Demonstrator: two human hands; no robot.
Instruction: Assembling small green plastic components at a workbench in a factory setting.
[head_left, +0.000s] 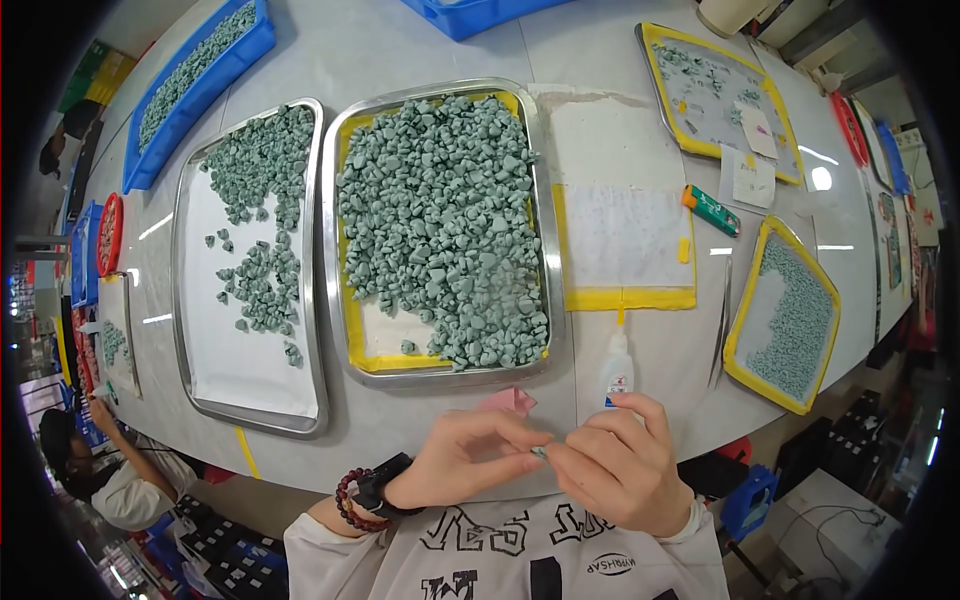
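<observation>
Green-grey piece (539, 452), lower centre of frame | left hand (468, 457), right hand (622, 462) pinching it | probably light, stiff; hold edges

Toward 5 o'clock, the left hand (462, 455) and right hand (622, 470) mostly cover a pinched greenish bit (539, 452), too small to identify. At 12 o'clock the top edge cuts off a blue tray (470, 18); at 6, the bottom edge crops the shirt (505, 565).

A small-parts workshop, it seems — the desk (330, 40) carries metal trays (450, 378) of small green pieces (440, 200), blue bins (205, 101) and a squeeze bottle (618, 368) — with another person (135, 490) at the far left.
</observation>
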